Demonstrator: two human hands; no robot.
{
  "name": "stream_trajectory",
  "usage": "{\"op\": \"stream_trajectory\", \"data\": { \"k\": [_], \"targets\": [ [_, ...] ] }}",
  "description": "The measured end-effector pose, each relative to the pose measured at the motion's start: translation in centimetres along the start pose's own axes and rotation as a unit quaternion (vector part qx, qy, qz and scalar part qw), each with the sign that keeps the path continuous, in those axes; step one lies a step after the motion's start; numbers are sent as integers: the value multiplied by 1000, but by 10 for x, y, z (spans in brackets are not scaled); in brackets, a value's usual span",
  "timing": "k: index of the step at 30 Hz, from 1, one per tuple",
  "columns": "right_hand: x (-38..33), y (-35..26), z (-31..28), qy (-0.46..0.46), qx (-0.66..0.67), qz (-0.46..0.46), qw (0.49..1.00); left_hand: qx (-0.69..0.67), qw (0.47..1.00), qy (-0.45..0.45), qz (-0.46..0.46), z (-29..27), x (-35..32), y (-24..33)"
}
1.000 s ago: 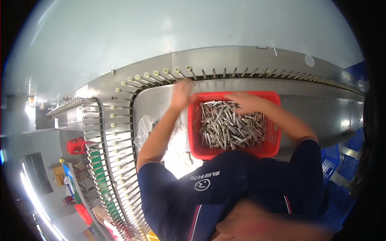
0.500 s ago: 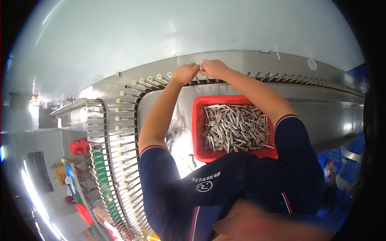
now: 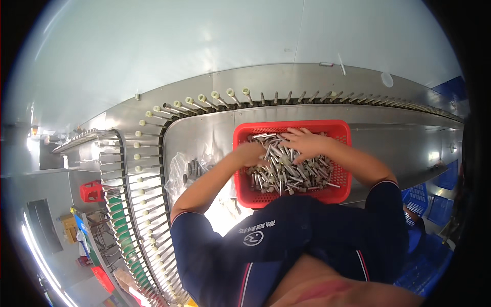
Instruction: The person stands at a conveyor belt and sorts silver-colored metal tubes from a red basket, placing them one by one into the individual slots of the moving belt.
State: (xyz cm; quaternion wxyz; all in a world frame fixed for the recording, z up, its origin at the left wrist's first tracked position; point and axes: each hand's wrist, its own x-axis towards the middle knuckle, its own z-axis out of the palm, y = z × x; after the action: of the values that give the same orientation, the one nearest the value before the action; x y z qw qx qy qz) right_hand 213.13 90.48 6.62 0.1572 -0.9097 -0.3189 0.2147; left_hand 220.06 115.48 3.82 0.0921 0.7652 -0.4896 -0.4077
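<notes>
A red perforated plastic basket (image 3: 239, 176) stands in front of me, filled with a loose heap of small metal rods with dull, thicker ends (image 3: 294, 171). Over the left part of the heap is my left hand (image 3: 251, 153), its fingers down among the rods and partly hidden, so their grip does not show. My right hand (image 3: 305, 145) lies on the heap's upper middle, fingers spread and touching rods. Beyond the basket curves a conveyor track (image 3: 286, 102) with upright spindles. From its middle leftward, the spindles carry pale, round-topped pieces (image 3: 216, 95); those to the right look bare and thinner.
Left of the basket, a clear plastic bag (image 3: 179, 171) holds dark pieces. The track bends toward me along the left side. On the far metal ledge lie a small white disc (image 3: 387, 79) and a thin stick (image 3: 341, 65). Blue crates (image 3: 441, 211) stand at right.
Both hands have come down from the conveyor track into the basket. Pale-topped pieces now show on spindles where my hands were. The view has shifted slightly.
</notes>
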Motion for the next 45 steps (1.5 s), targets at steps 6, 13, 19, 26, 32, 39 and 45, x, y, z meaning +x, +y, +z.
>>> {"op": "stream_trajectory", "data": {
  "k": [6, 13, 19, 26, 32, 39, 45],
  "targets": [
    [66, 27, -59, 296, -20, 58, 953, 202, 804, 558, 24, -115, -9, -62],
    [140, 58, -76, 194, 50, 105, 974, 233, 915, 328, -7, -125, 34, -101],
    [120, 93, -66, 234, 22, 89, 968, 171, 872, 453, 75, -151, 37, -84],
    [81, 111, -63, 304, 33, 104, 947, 186, 914, 353, 73, -156, 34, -25],
    [55, 118, -77, 285, 20, 113, 952, 180, 963, 201, 23, -165, 94, -17],
    [-3, 141, -99, 412, 126, 128, 893, 4, 958, 268, 106, -219, 26, 45],
    [-72, 69, -248, 314, 115, -23, 942, -94, 992, 72, 35, -18, 29, 46]
  ]
}}
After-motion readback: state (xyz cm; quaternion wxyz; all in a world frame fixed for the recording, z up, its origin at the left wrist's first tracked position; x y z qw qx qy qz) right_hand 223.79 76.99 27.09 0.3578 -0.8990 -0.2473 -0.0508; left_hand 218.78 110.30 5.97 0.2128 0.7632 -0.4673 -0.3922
